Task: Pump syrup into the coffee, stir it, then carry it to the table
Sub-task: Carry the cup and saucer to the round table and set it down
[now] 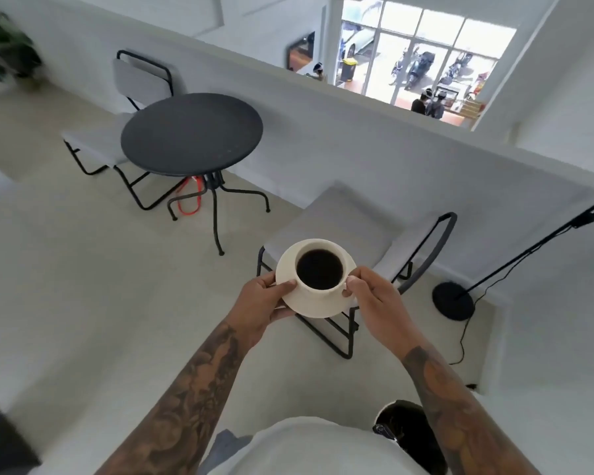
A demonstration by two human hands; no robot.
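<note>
Both hands carry the cup (319, 269) on its saucer (311, 303) in mid-air, well short of the table (191, 133), left hand (264, 303) gripping the saucer rim, right hand (374, 299) pinching the handle; a tilt or jolt could likely slosh the full coffee over.

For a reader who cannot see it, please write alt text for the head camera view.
Two hands carry a white cup of black coffee on a white saucer: the left hand grips the saucer's edge, and the right hand pinches the cup's handle. Ahead to the left stands a round black table between two grey chairs.
</note>
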